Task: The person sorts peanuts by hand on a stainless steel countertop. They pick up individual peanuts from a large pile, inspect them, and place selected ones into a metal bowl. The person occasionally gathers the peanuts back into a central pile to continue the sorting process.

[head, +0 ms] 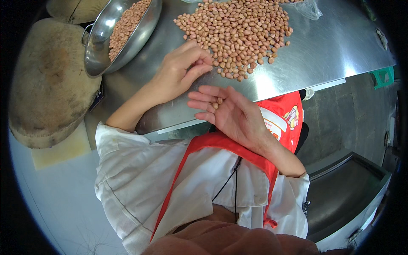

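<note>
A heap of shelled, pink-skinned peanuts [239, 35] is spread over a stainless steel table [331, 47]. My left hand [183, 68] rests palm down at the heap's near left edge, its fingers curled and the thumb close to the index fingertip. Whether a peanut sits between those tips is hidden. Nearer my body, my right hand [234, 116] is turned palm up by the table's front edge. Two loose peanuts [217, 103] lie on its fingers, which are only slightly bent.
A steel bowl [134, 41] with a loop handle holds more peanuts and tilts at the left. Beside it lies a thick round wooden chopping block [51, 83]. A clear plastic bag [307, 9] lies behind the heap. A green plastic stool [382, 78] stands beyond the table's right end.
</note>
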Demonstrator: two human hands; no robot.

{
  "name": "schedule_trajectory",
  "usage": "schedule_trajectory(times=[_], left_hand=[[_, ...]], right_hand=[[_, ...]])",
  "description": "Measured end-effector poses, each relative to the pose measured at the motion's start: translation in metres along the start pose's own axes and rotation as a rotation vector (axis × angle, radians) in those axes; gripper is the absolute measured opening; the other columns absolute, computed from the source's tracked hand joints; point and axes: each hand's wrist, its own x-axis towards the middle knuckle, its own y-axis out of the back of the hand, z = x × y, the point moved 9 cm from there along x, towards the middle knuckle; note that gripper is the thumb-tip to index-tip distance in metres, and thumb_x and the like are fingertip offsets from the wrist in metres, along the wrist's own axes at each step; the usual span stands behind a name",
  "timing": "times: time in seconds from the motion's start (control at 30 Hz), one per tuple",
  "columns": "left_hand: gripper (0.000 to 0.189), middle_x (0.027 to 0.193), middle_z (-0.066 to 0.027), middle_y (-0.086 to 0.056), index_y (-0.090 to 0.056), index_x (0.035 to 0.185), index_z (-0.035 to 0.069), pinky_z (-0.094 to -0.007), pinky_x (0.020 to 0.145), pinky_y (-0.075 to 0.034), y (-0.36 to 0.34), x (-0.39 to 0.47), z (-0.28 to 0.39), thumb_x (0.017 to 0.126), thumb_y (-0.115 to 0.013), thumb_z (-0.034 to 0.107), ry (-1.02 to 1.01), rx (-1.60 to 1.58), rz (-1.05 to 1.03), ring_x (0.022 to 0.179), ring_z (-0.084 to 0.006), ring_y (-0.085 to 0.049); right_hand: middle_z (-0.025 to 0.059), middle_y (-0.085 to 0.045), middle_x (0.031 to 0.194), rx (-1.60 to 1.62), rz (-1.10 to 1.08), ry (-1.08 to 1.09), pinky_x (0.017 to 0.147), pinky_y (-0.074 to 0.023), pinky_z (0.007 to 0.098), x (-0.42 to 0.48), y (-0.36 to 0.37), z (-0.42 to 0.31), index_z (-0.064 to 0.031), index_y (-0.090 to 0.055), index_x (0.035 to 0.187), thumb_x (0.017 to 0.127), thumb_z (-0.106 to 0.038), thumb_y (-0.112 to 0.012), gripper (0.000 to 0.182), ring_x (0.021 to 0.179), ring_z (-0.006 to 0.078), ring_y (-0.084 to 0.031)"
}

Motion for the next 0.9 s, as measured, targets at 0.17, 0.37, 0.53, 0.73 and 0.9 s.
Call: schedule_trajectory(times=[0.17, 0.37, 0.53, 0.73, 0.9], left_hand=[[0.013, 0.087, -0.0088, -0.058, -0.064, 0.094, 0.002, -0.0339, 0.07, -0.046, -0.003, -0.005, 0.018, 0.081, -0.067, 0.001, -0.039, -0.106, -0.221, 0.078, -0.0243, -0.057], [0.016, 0.088, -0.0091, -0.058, -0.064, 0.095, 0.003, -0.037, 0.071, -0.046, -0.008, 0.0, 0.001, 0.08, -0.069, 0.005, -0.104, 0.209, -0.083, 0.084, -0.0285, -0.056], [0.016, 0.089, -0.009, -0.058, -0.063, 0.095, 0.003, -0.0384, 0.071, -0.046, -0.015, 0.001, 0.002, 0.08, -0.068, 0.005, -0.14, 0.309, -0.09, 0.085, -0.0287, -0.056], [0.013, 0.089, -0.0091, -0.06, -0.063, 0.093, 0.003, -0.0371, 0.071, -0.047, 0.003, 0.003, 0.01, 0.081, -0.067, 0.005, -0.174, 0.165, -0.073, 0.083, -0.0281, -0.057], [0.01, 0.088, -0.0089, -0.06, -0.064, 0.09, 0.003, -0.0368, 0.071, -0.047, 0.0, -0.006, 0.03, 0.081, -0.068, 0.006, -0.173, -0.006, -0.247, 0.082, -0.0283, -0.058]], right_hand=[[0.0194, -0.056, 0.128, 0.029, -0.022, 0.023, 0.101, -0.0421, 0.0446, 0.005, -0.001, -0.004, 0.0004, -0.052, 0.127, 0.103, -0.036, -0.037, 0.045, 0.122, 0.0329, -0.052], [0.021, -0.054, 0.131, 0.002, -0.02, -0.005, 0.101, -0.0424, 0.0445, 0.006, 0.002, -0.001, 0.0005, -0.052, 0.125, 0.103, -0.035, -0.038, 0.045, 0.123, 0.034, -0.052], [0.0226, -0.052, 0.134, -0.017, -0.025, 0.001, 0.101, -0.0423, 0.0451, 0.008, 0.002, -0.002, 0.0012, -0.052, 0.126, 0.103, -0.036, -0.038, 0.046, 0.123, 0.0355, -0.052], [0.0228, -0.053, 0.133, -0.009, -0.022, -0.001, 0.101, -0.0432, 0.0454, 0.008, 0.002, -0.004, 0.0012, -0.051, 0.126, 0.103, -0.037, -0.038, 0.047, 0.124, 0.0353, -0.051], [0.0238, -0.052, 0.133, 0.024, -0.047, 0.005, 0.101, -0.0434, 0.0452, 0.009, -0.001, -0.004, 0.0027, -0.05, 0.127, 0.103, -0.036, -0.037, 0.047, 0.123, 0.035, -0.051]])
